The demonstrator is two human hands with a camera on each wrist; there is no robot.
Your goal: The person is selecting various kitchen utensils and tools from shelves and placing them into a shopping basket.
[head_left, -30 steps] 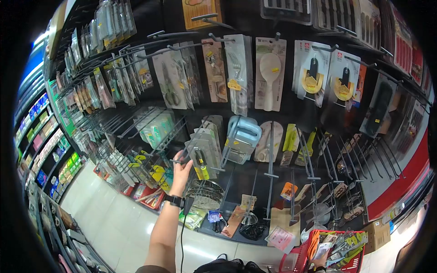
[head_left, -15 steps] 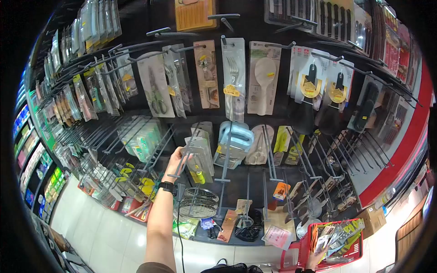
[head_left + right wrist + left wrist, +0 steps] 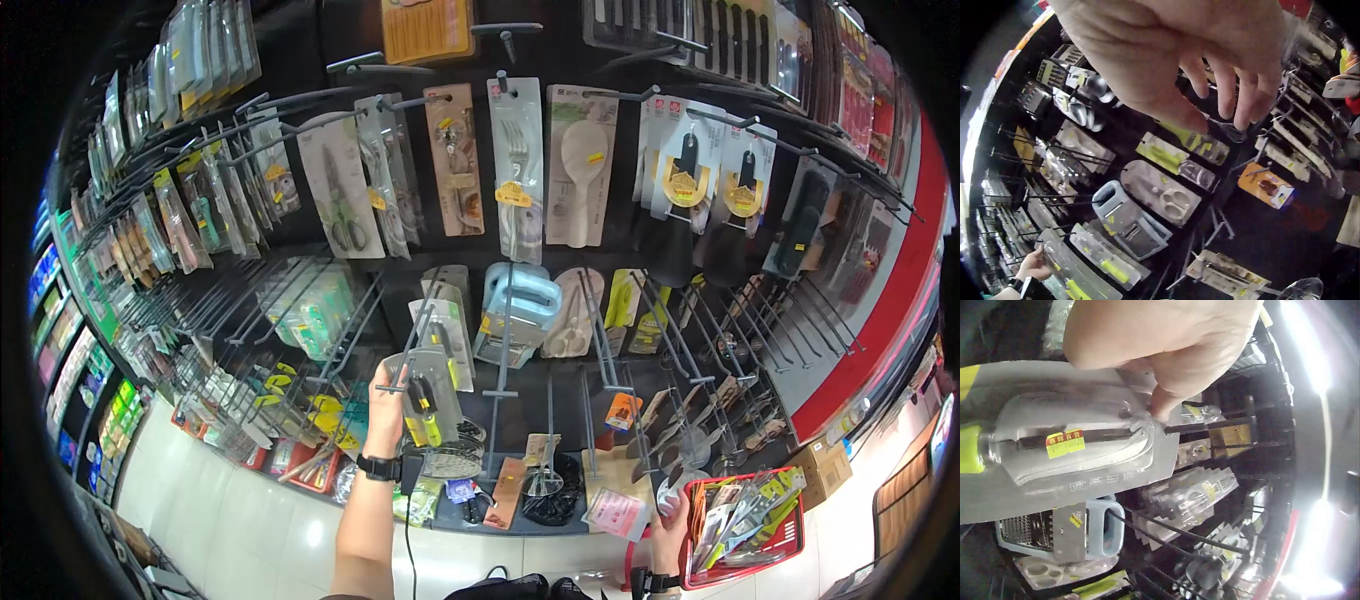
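Observation:
The left hand [image 3: 383,415] pinches the top edge of a clear-backed package [image 3: 432,388] holding a tool with a yellow-green handle, at the front end of a metal hook. In the left wrist view, the hand [image 3: 1169,340] covers the top of this package [image 3: 1072,465], and the hook passes beside a fingertip. A similar package [image 3: 452,335] hangs behind it. The right hand [image 3: 669,530] is at the left side of a red basket [image 3: 802,535]; in the right wrist view this hand [image 3: 1179,59] has loosely bent fingers and holds nothing.
Hooks with packaged scissors [image 3: 345,190], forks [image 3: 515,165] and a white spoon [image 3: 583,175] span the wall. Right of the left hand hangs a blue-framed grater [image 3: 518,312]. Bare hooks jut forward. Below lie a black bag [image 3: 553,490] and a cardboard box [image 3: 824,470].
The package with the yellow-green handle has come forward along the hook with the left hand, apart from the one behind. The right hand has moved from the basket's contents to its left side.

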